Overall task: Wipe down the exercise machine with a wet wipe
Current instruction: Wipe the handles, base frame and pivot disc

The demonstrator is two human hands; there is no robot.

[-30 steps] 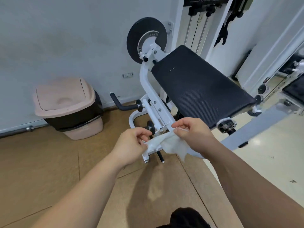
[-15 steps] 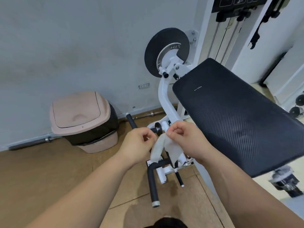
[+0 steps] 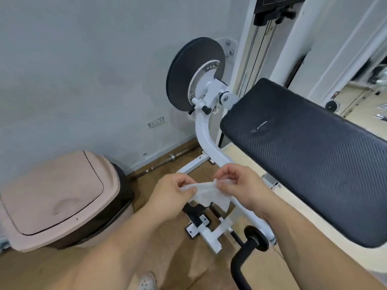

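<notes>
While the wipe [image 3: 206,193] hangs in mid-air between both hands, nothing on the machine [image 3: 211,91] is being touched. Left hand [image 3: 167,197] pinches one edge of the sheet between thumb and fingertips. Right hand [image 3: 240,187] pinches the other edge the same way, its other fingers curled. They hold it so the top edge runs taut and the rest sags below in crumpled folds. That reads as opening a bunched sheet out flat, so more wet surface meets the metal. The wipe sits right in front of the white tube [image 3: 209,147], apart from it as far as I can tell, with the pad [image 3: 314,164] close by on the right. So the wiping proper looks not yet begun. A pink-topped bin [image 3: 52,195] stands near on the left, handy for the used sheet. Next call, I'd say: flatten the wipe into one palm and lay it on the tube or the pad.
</notes>
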